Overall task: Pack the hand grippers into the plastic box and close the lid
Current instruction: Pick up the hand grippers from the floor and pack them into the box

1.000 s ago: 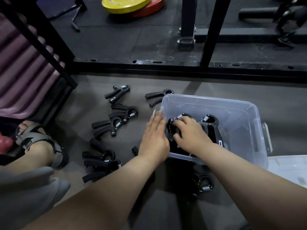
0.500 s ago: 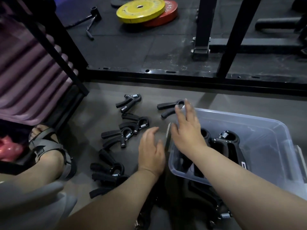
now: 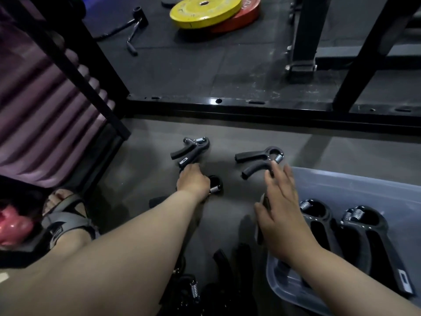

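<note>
Hand gripper (image 3: 257, 156) touched by spread right hand (image 3: 282, 213)

The person wears a grey strapped sandal (image 3: 67, 222), forearms (image 3: 141, 233) bare.

A yellow plate (image 3: 205, 10) is lying on a red plate (image 3: 250, 12) on the far mat (image 3: 193, 71), a rack (image 3: 304, 30) is standing beside them, and a sandal (image 3: 66, 221) is resting at the floor's left edge.

No legible txt: labels on hand grippers (image 3: 387, 252) & weight plates (image 3: 205, 10) too blurry.
</note>
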